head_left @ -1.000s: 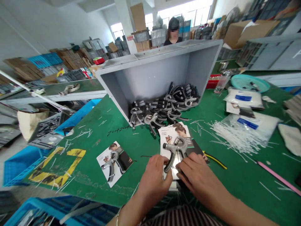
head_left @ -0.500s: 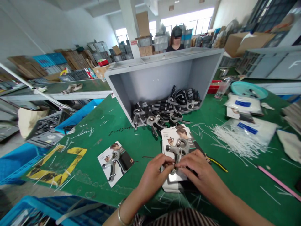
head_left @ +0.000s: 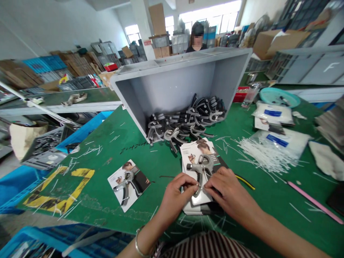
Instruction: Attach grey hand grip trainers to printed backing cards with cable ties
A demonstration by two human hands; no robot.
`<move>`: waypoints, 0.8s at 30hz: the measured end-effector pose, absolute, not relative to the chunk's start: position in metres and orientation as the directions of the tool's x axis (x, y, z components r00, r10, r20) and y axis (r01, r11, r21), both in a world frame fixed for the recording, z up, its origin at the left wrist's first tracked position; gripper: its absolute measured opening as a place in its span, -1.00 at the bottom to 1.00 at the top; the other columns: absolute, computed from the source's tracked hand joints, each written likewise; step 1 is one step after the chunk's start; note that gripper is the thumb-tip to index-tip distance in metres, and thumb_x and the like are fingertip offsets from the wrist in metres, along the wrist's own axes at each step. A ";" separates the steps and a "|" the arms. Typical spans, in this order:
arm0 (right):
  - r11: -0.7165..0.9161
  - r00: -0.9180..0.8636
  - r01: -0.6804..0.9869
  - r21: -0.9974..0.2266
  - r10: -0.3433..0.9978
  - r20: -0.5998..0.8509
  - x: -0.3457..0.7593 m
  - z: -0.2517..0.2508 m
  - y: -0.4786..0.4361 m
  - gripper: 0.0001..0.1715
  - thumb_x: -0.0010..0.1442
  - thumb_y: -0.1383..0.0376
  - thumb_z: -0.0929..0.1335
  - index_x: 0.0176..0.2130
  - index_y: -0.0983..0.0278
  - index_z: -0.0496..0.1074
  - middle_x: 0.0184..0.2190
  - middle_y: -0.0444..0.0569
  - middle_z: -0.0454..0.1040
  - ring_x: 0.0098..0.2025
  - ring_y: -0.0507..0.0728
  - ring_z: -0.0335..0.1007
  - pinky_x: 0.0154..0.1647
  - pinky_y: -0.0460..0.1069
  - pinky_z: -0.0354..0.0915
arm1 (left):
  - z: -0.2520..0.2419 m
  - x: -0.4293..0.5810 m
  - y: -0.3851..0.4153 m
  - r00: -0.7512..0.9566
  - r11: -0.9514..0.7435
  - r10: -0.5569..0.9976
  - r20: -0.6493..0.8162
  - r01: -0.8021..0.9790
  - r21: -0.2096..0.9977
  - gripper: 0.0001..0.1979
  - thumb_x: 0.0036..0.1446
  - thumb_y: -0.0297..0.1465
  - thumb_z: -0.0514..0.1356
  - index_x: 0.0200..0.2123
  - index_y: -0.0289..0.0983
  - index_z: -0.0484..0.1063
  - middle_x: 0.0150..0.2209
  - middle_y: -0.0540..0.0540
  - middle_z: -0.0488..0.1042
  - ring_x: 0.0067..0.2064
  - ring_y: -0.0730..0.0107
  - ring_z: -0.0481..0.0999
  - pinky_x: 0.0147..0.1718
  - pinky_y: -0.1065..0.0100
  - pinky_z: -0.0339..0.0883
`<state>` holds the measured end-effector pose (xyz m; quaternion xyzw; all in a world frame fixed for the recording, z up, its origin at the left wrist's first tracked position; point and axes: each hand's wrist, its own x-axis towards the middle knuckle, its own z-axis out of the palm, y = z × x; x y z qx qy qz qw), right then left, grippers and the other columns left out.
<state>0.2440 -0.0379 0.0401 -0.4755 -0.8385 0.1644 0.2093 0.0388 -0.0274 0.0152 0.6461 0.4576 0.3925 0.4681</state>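
Observation:
A grey and black hand grip strengthener (head_left: 199, 175) lies on the top printed card of a stack (head_left: 188, 147) in front of me. A thin white cable tie (head_left: 204, 174) runs over its handle. My left hand (head_left: 176, 193) is closed in a pinch at the lower handle, on the tie's end by the look of it. Just to the right, my right hand (head_left: 228, 188) pinches the tie too; the fingertips partly hide it. Further left lies another card (head_left: 114, 176) with a second hand grip strengthener (head_left: 128, 182) on it.
A grey crate (head_left: 172, 82) tipped on its side holds many hand grips (head_left: 188, 120). Loose cable ties (head_left: 258, 154), yellow-handled pliers (head_left: 245, 181) and a pink stick (head_left: 314, 201) lie to the right. A person (head_left: 197, 37) is behind the crate.
My hands have drawn slightly apart, and the right fingers now show a gap from the left ones. The whole view has shifted a little.

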 end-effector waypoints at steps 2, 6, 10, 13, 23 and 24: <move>0.505 -0.474 0.739 -0.446 0.860 0.188 0.242 0.042 -0.037 -0.78 0.35 0.28 0.32 -0.36 0.24 0.43 -0.37 -0.03 0.47 -0.22 0.22 0.22 -0.18 0.09 0.08 | 0.014 0.040 -0.027 0.295 -0.158 0.951 0.086 0.228 0.961 -0.97 0.14 -0.48 0.29 -0.33 -0.28 0.55 -0.36 -0.03 0.46 -0.30 0.40 0.43 -0.28 0.42 0.27; 0.520 -0.483 0.731 -0.441 0.852 0.203 0.238 0.045 -0.036 -0.78 0.34 0.29 0.32 -0.37 0.24 0.42 -0.38 -0.05 0.46 -0.24 0.20 0.21 -0.19 0.08 0.06 | 0.011 0.039 -0.027 0.341 -0.218 0.932 0.120 0.266 0.939 -0.97 0.18 -0.47 0.27 -0.32 -0.28 0.54 -0.34 -0.03 0.45 -0.28 0.40 0.44 -0.27 0.42 0.28; 0.530 -0.487 0.672 -0.518 0.842 0.230 0.237 0.044 -0.034 -0.79 0.37 0.29 0.31 -0.34 0.24 0.41 -0.38 -0.08 0.45 -0.23 0.18 0.22 -0.16 0.07 0.07 | 0.015 0.033 -0.025 0.416 -0.360 0.885 0.207 0.332 0.872 -0.95 0.24 -0.45 0.23 -0.24 -0.27 0.51 -0.28 -0.05 0.49 -0.19 0.38 0.47 -0.17 0.40 0.29; 0.514 -0.467 0.648 -0.562 0.851 0.240 0.235 0.043 -0.033 -0.87 0.36 0.30 0.32 -0.27 0.24 0.42 -0.33 -0.08 0.47 -0.21 0.18 0.25 -0.14 0.06 0.08 | 0.024 0.028 -0.025 0.496 -0.420 0.848 0.188 0.410 0.810 -0.87 0.33 -0.42 0.13 -0.17 -0.26 0.48 -0.23 -0.08 0.51 -0.15 0.36 0.47 -0.13 0.36 0.30; 0.542 -0.481 0.637 -0.548 0.835 0.267 0.234 0.041 -0.032 -0.81 0.36 0.27 0.31 -0.32 0.22 0.44 -0.31 -0.06 0.46 -0.18 0.19 0.22 -0.13 0.08 0.07 | 0.053 0.026 -0.027 0.602 -0.614 0.769 0.217 0.600 0.513 -0.78 0.37 -0.39 0.01 -0.31 -0.26 0.38 -0.33 -0.09 0.47 -0.22 0.24 0.41 -0.15 0.15 0.24; 0.534 -0.463 0.623 -0.572 0.841 0.281 0.237 0.039 -0.032 -0.82 0.35 0.27 0.32 -0.33 0.22 0.44 -0.30 -0.06 0.46 -0.18 0.19 0.23 -0.14 0.08 0.07 | 0.051 0.026 -0.028 0.579 -0.600 0.778 0.242 0.573 0.558 -0.80 0.37 -0.40 0.02 -0.29 -0.25 0.39 -0.33 -0.08 0.47 -0.22 0.26 0.41 -0.14 0.17 0.25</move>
